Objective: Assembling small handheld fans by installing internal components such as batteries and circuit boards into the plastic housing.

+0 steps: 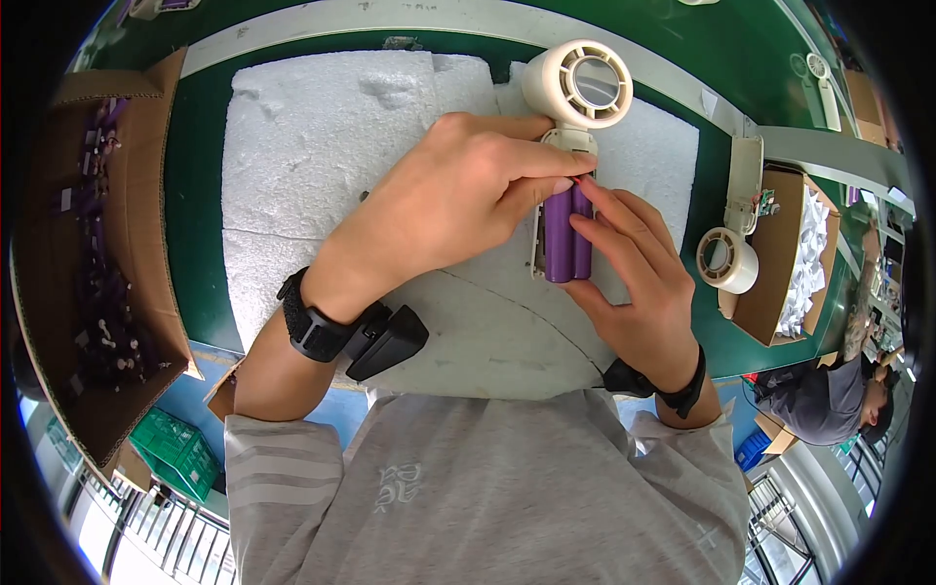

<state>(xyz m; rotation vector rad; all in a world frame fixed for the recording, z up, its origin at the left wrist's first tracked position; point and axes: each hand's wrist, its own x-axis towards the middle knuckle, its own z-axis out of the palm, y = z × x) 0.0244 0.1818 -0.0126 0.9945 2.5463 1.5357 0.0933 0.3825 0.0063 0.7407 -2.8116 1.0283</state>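
A cream handheld fan [549, 86] lies on white foam, its round head toward the far side and its handle pointing at me. Two purple cylindrical battery cells [560, 239] sit side by side along the opened handle. The thumb and forefinger of my left hand [439, 195] pinch together at the top of the cells, where a bit of red wire [577, 180] shows. My right hand [648, 283] grips the cells from the right, its fingertips on the upper part and its thumb near the lower end. Most of the handle's inside is hidden by fingers and cells.
Foam sheets [322, 127] cover the green bench. At left stands a cardboard box [146, 224] of purple battery packs. Another opened fan [743, 261] rests at right by a box of white pieces [807, 253]. A co-worker [824, 400] sits far right.
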